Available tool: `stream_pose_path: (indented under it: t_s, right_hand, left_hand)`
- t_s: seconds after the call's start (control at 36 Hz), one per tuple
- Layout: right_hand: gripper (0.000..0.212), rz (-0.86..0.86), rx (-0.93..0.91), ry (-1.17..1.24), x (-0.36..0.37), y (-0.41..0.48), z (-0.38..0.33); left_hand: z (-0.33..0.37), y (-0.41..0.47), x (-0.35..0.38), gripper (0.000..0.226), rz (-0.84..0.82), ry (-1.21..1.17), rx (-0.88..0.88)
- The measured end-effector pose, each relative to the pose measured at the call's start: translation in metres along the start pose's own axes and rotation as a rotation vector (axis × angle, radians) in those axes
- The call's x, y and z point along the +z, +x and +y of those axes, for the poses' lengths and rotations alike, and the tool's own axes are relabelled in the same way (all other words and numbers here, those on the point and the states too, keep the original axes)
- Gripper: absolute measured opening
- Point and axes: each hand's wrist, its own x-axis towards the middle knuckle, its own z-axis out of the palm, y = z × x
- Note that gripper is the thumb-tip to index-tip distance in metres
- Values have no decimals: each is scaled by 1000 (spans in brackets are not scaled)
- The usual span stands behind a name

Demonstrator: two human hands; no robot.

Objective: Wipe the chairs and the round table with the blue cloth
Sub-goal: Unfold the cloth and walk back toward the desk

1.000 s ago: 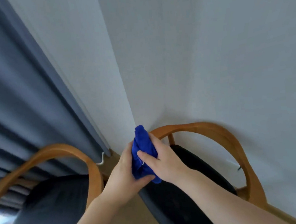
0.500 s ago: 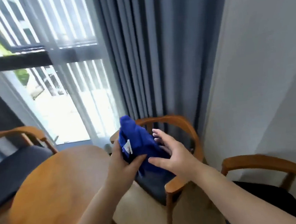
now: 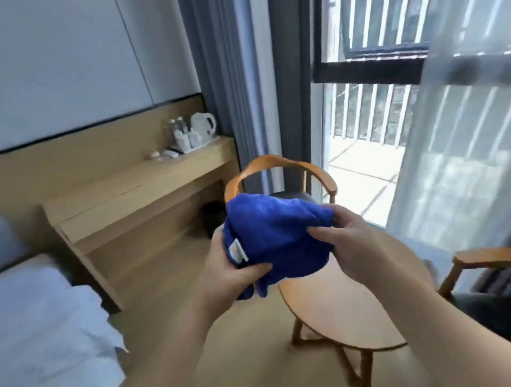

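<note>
Progress so far, honestly: not much that I can prove. The blue cloth (image 3: 278, 238) is bunched up in mid-air between my two hands and isn't touching any furniture. My left hand (image 3: 228, 277) has its thumb clamped across the lower corner, right by the white label (image 3: 238, 251), with the fingers curled underneath. My right hand (image 3: 350, 246) pinches the opposite edge between thumb and fingertips. So both hands are gripping fabric and neither one is free.

The cloth hangs just above the near edge of the round table (image 3: 337, 307), in front of the chair by the window (image 3: 271, 159). The second chair (image 3: 501, 258) is off to my right, only partly in view.

As for what's done, I can't tell. The tabletop shows no damp streaks or wipe marks. Both chairs look the same as they would untouched, though the picture is a bit smeared, so that's weak evidence. My guess is I'm sorting the cloth into a decent pad before it goes down on something.

I'd count the table as yet to be wiped, and probably the window chair too. Next job: flatten the cloth, drop it onto the tabletop and start sweeping.
</note>
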Motion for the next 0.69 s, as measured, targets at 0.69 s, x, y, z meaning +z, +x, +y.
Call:
stream_pose_path:
  t_s: [0.69]
  right_hand:
    - [90,-1004,-161,-852,206,360,26]
  left_hand:
    - [-51,183,-197,32,769,511,-151]
